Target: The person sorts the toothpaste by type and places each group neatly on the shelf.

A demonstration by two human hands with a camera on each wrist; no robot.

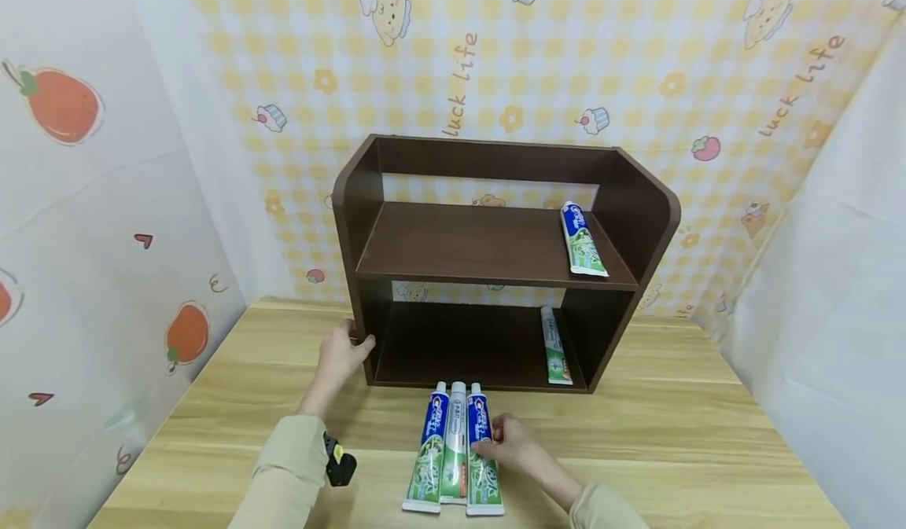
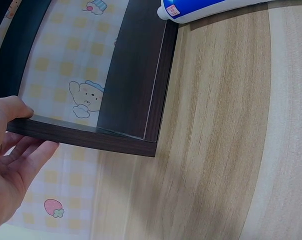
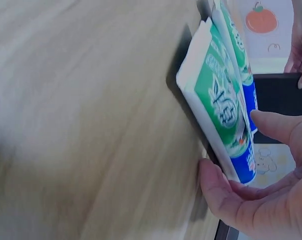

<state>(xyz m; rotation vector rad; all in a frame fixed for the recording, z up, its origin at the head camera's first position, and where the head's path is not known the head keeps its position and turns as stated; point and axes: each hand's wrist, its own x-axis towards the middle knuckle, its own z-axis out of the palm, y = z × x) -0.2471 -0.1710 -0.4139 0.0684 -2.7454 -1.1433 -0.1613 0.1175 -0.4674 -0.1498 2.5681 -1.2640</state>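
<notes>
My left hand [image 1: 342, 352] grips the left side panel of a dark brown two-tier shelf [image 1: 488, 242], thumb on the inside and fingers on the outside. In the left wrist view that panel [image 2: 90, 137] runs between thumb and fingers. Three toothpaste tubes lie side by side in front of the shelf, caps toward it. My right hand [image 1: 520, 444] holds the right-hand blue and green toothpaste tube [image 1: 484, 466] by its edges. Left of it are a silvery green toothpaste tube [image 1: 454, 442] and another blue and green toothpaste tube [image 1: 428, 462].
On the upper tier, at the right, lies a blue and green toothpaste tube [image 1: 582, 240]. A silvery green tube [image 1: 555, 346] lies at the right of the lower tier. The wooden table [image 1: 679, 435] meets a patterned cloth backdrop [image 1: 425, 65] behind the shelf.
</notes>
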